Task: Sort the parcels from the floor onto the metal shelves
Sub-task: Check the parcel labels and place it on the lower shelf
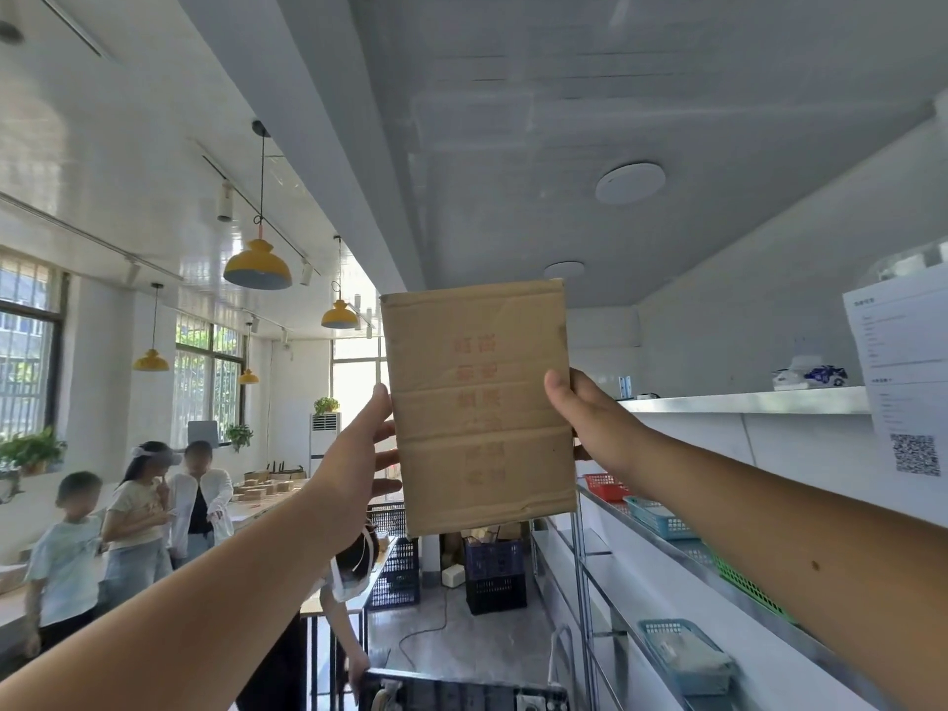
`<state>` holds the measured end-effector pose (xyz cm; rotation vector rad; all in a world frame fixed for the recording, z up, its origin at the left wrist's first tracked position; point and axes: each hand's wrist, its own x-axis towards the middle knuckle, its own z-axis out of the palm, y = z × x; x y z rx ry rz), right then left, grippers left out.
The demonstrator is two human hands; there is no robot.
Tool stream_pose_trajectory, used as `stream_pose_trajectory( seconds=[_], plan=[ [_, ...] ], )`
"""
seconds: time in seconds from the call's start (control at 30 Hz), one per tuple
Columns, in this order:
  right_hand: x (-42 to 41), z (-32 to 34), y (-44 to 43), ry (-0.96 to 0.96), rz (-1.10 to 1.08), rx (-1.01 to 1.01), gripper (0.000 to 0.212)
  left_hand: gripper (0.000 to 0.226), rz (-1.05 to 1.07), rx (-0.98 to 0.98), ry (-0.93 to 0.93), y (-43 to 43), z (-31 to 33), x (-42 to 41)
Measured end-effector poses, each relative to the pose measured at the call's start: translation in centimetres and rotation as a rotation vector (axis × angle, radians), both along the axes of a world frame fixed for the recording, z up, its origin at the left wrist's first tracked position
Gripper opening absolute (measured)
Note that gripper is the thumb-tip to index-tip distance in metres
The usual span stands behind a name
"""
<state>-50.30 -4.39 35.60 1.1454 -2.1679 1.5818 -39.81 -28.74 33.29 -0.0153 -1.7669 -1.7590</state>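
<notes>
A flat cardboard parcel (479,407) is held upright in the air at the middle of the view, with the grey ceiling behind it. Its broad face is turned to the camera, with faded red print running down it and creases across it. The left hand (354,454) grips the parcel's 9 o'clock edge, pinching it between the thumb, which lies against the front, and the fingers, which reach round behind. The right hand (595,418) pinches the 3 o'clock edge the same way, thumb on the front and fingers mostly hidden behind the card. The forearms rise from 7 and 4 o'clock.

The metal shelves (682,549) run along the wall from 3 to 5 o'clock, lower than the parcel and apart from it. On the top shelf sit a red basket (605,485), a blue basket (659,518) just beside it, and a green basket (744,582) partly hidden by the right forearm. A teal basket (685,654) rests on a lower shelf at 5 o'clock. At 3 o'clock a white ledge (744,402) carries a blue-and-white object too small to identify, and a printed notice (908,382) with a QR code hangs at the frame's edge. Yellow pendant lamps (257,264) hang at 10 o'clock. Three people (138,510) stand by a long table at 8 o'clock, and dark crates (495,577) stand on the floor at 6 o'clock
</notes>
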Motion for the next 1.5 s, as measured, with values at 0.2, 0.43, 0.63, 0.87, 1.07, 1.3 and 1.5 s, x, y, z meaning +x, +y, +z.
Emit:
stream_pose_trajectory(
  seconds=[0.2, 0.43, 0.63, 0.87, 1.07, 1.3, 1.5],
  plan=[
    [0.1, 0.9, 0.4, -0.244, 0.048, -0.01, 0.103, 0.059, -0.023, 0.062, 0.028, 0.1, -0.6, -0.1],
    [0.4, 0.9, 1.0, -0.329, 0.044, -0.066, 0.099, 0.058, -0.016, 0.1, 0.062, -0.1, -0.9, -0.7],
    [-0.2, 0.9, 1.2, -0.29, -0.007, -0.091, 0.08, 0.045, 0.015, 0.095, 0.069, 0.1, -0.2, -1.1],
    [-0.5, 1.2, 1.8, -0.333, -0.001, -0.146, 0.085, 0.039, 0.012, 0.11, 0.075, 0.8, -0.1, -0.7],
    [-1.0, 1.5, 2.1, -0.372, 0.001, -0.169, 0.085, 0.036, 0.012, 0.148, 0.108, 1.3, 0.3, -0.9],
    [-1.9, 1.0, 2.2, -0.404, 0.009, -0.19, 0.097, 0.039, 0.012, 0.191, 0.135, 0.6, 0.3, -2.1],
    [-2.2, 0.9, 2.0, -0.416, 0.004, -0.175, 0.104, 0.037, -0.003, 0.207, 0.138, 0.7, 0.4, -1.7]
  ],
)
